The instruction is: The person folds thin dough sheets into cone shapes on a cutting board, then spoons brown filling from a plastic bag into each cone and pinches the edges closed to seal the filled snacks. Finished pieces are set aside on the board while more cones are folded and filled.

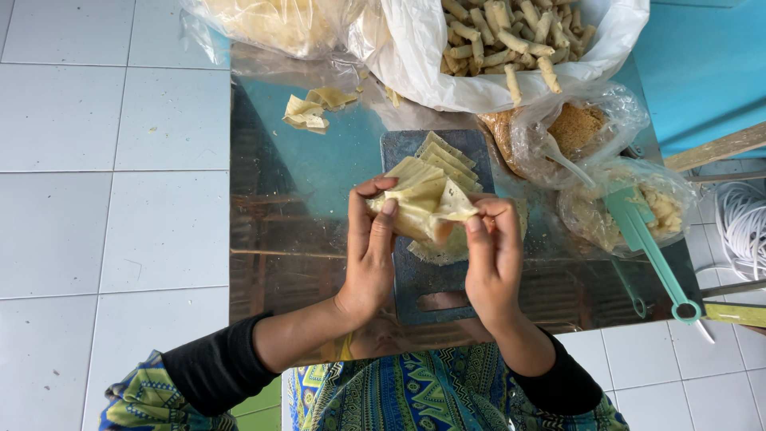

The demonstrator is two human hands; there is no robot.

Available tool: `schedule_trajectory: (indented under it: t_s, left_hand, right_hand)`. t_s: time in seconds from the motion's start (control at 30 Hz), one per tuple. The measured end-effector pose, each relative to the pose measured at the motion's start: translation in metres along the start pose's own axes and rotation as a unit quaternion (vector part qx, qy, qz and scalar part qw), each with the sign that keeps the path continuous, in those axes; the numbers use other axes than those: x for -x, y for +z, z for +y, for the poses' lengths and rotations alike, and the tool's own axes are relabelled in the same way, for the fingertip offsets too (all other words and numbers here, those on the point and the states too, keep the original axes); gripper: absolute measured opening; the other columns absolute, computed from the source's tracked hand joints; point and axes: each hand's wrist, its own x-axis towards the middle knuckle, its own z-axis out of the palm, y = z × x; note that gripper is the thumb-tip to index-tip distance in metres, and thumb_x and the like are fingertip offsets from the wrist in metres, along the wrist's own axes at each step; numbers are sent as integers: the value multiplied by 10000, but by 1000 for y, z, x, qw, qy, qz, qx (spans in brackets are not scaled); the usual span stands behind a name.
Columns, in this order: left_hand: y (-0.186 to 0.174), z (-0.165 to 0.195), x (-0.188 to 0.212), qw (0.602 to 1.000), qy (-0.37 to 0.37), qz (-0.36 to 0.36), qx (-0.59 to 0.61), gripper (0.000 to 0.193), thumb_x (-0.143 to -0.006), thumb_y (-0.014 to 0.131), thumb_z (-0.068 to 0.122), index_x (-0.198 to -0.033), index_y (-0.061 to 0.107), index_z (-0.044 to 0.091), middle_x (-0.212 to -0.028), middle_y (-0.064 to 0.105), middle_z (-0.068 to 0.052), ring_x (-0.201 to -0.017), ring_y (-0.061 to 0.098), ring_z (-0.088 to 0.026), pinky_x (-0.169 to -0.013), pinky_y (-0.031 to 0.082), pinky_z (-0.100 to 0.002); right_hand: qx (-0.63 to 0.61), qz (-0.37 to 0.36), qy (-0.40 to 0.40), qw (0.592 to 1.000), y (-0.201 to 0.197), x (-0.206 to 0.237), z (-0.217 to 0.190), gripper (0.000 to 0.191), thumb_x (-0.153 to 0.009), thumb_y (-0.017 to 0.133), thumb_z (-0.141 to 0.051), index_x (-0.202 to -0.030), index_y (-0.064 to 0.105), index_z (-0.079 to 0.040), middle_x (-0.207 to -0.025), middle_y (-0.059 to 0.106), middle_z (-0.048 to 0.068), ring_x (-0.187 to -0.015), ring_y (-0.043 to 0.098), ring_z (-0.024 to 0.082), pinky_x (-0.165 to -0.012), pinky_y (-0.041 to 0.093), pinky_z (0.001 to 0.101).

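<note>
White floor tiles [112, 199] frame a low, shiny metal surface [303, 239] that fills the middle of the frame and mirrors the person bending over it. At its centre, held just above a dark cutting board [423, 279], is a thin, pale yellow pastry wrapper [427, 203], partly folded over itself. The left hand [369, 255] pinches its left edge between thumb and fingertips, and the right hand [493, 259] grips the right edge the same way, so both hands are closed on the sheet and keep it clear of the board, seemingly to fold it without it sticking.

Right behind it, a stack of wrappers [447, 160] is fanned out on the board, within easy reach. Right of centre, two clear plastic bags sit open: one with brown crumbs [576, 126] and a white spoon [568, 164], one with a pale filling [666, 209] and a teal utensil [646, 243]. At the upper edge, a white bag holds finished rolled sticks [511, 36]. Torn wrapper scraps [313, 110] lie aside at upper left of the surface.
</note>
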Motion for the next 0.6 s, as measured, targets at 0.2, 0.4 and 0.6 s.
schedule_trajectory:
  t_s: [0.2,0.4,0.6]
  left_hand:
    - [-4,4,-13,995,-59,84,-1,296,-1152,437,263,-1379,468,76,-1139,499,-91,-818,406,-120,-662,379,-239]
    - [-8,3,-19,996,-41,57,50,261,-1115,414,257,-1320,464,102,-1194,536,-60,-967,539,-99,-826,514,-237]
    - [-13,3,-27,995,-29,71,72,251,-1124,394,241,-1312,472,96,-1208,542,-105,-993,571,-133,-817,542,-293]
  right_hand:
    - [-347,81,80,931,-7,-10,15,115,-1080,446,-74,-1150,535,-53,-1129,641,63,-1051,633,128,-988,530,302]
    - [-529,130,161,823,-30,-28,33,173,-1142,540,-153,-1161,602,7,-1087,662,88,-1046,682,200,-1017,590,387]
    - [-546,86,305,775,-56,-41,42,403,-972,627,-382,-1135,653,-14,-997,749,143,-865,759,246,-774,634,378]
